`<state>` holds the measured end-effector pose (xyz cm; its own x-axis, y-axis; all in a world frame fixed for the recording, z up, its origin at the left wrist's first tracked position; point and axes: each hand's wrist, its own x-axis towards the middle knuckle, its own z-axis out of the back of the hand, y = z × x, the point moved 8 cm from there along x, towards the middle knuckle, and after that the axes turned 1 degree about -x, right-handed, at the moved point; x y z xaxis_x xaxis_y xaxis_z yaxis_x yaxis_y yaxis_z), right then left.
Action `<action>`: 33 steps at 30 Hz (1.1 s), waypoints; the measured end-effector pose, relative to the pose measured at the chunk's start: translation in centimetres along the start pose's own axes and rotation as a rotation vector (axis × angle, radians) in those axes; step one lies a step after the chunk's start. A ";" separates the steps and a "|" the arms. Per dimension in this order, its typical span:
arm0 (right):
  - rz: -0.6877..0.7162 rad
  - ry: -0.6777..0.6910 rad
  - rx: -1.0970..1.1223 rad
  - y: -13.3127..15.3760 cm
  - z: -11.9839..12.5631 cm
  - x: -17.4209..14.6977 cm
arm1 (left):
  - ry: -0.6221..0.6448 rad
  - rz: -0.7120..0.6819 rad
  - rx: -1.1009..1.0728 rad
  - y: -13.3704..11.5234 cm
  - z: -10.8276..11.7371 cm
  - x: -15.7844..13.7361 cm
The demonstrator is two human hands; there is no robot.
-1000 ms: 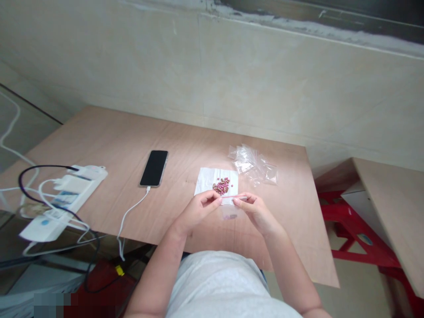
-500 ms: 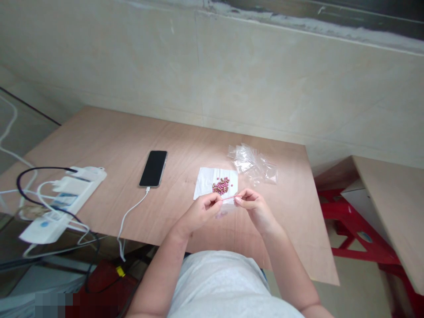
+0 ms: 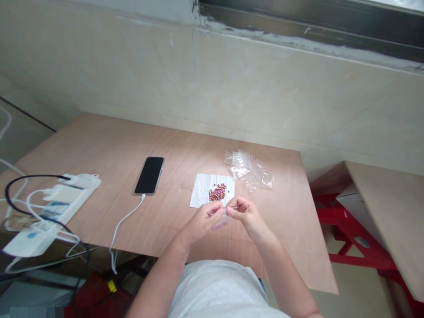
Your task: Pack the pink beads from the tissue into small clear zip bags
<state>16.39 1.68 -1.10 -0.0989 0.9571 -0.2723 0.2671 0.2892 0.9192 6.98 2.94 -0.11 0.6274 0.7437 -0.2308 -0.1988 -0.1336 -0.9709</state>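
Note:
Between both hands hangs a small clear zip bag (image 3: 220, 224) with a thin red line along its top edge; something pinkish shows faintly inside. My left hand (image 3: 204, 221) pinches the top edge from the left. From the right, my right hand (image 3: 247, 217) grips the same edge, its fingertips almost touching the left ones. Just beyond the hands, a white sheet (image 3: 200, 187) lies on the table, bearing a pile of small pink and gold-brown capsule-shaped pieces (image 3: 217, 192). A few pieces sit apart from the pile.
Several clear plastic bags (image 3: 250, 170) lie heaped at the back right of the wooden table (image 3: 109, 141). Left of the sheet is a black phone (image 3: 149, 176) with a white cable (image 3: 127, 216). A power strip (image 3: 54, 214) occupies the left edge. Red stools (image 3: 351, 234) stand at right.
My hands have come closer together along the bag's top edge, both still pinching it. The camera view has tilted slightly up, so the table things appear lower.

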 end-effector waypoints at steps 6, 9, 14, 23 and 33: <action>-0.023 0.000 0.031 -0.4 -0.1 -0.1 | -0.034 0.005 -0.012 0.2 0.0 0.1; -0.009 -0.005 0.051 -0.3 0.0 -0.2 | 0.022 0.032 -0.045 0.2 -0.5 0.0; -0.088 0.056 0.001 -0.7 -0.1 -0.2 | 0.008 0.011 -0.012 -0.2 -0.3 -0.1; -0.096 -0.135 -0.035 -1.3 3.2 -0.4 | -0.065 0.059 0.003 0.2 1.7 -0.5; -0.091 -0.193 -0.068 -2.1 3.9 -0.5 | -0.059 0.077 0.066 1.5 1.2 0.4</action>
<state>19.64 0.64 -4.02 0.0670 0.9148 -0.3984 0.1992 0.3790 0.9037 6.03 3.84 -1.55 0.5633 0.7705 -0.2984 -0.2947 -0.1500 -0.9437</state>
